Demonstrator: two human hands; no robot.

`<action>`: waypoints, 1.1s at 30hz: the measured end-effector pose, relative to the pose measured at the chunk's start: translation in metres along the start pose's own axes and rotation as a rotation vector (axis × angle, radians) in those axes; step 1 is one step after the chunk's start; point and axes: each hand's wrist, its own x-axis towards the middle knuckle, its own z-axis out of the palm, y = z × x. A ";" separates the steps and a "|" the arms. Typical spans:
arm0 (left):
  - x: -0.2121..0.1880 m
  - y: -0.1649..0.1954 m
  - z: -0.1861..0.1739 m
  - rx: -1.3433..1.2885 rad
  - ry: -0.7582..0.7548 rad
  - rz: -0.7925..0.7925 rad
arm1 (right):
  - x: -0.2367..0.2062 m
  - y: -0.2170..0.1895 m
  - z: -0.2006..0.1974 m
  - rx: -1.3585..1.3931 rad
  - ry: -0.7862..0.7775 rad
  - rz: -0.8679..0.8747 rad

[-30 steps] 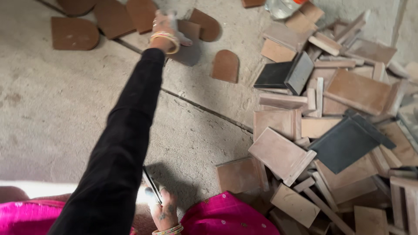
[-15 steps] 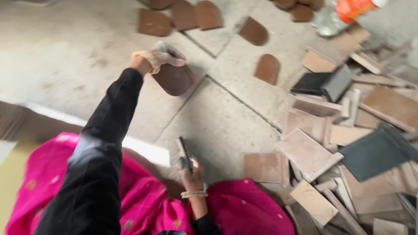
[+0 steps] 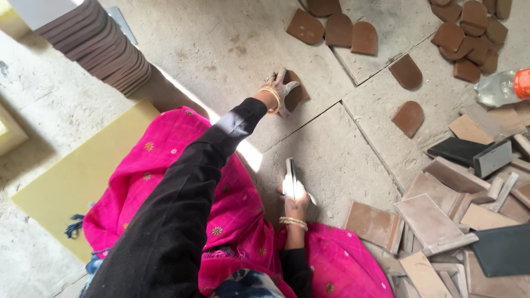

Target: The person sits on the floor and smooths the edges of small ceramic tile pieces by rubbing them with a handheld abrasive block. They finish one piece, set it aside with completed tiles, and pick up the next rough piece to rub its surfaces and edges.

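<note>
Left hand grips an arched brown piece, right hand holds a flat blade.

Arm stretched forward, the gloved left hand (image 3: 280,91) closes on a smooth round-topped brown piece (image 3: 294,94) lying on the rough concrete floor (image 3: 221,44); nearer the body, the right hand (image 3: 295,197) clasps a thin metal blade (image 3: 291,176), point forward.

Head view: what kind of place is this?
Probably a small tile-cutting or craft workspace on a bare concrete floor. Arch-shaped brown tile pieces lie spread out, a heap of square tile offcuts sits at right, and a neat stack of tiles stands at upper left.
</note>
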 end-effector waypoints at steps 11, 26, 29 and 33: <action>-0.082 0.001 0.064 -0.306 0.024 -0.184 | -0.014 0.006 -0.009 0.073 0.148 -0.222; -0.151 0.023 0.115 -0.493 -0.056 0.152 | -0.048 -0.006 -0.015 0.049 -0.102 -0.182; -0.166 0.026 0.116 -1.122 -0.229 0.421 | -0.065 -0.021 -0.004 0.082 -0.271 -0.187; -0.162 0.038 0.132 -1.256 -0.435 0.226 | -0.086 -0.038 -0.003 0.317 -0.202 -0.115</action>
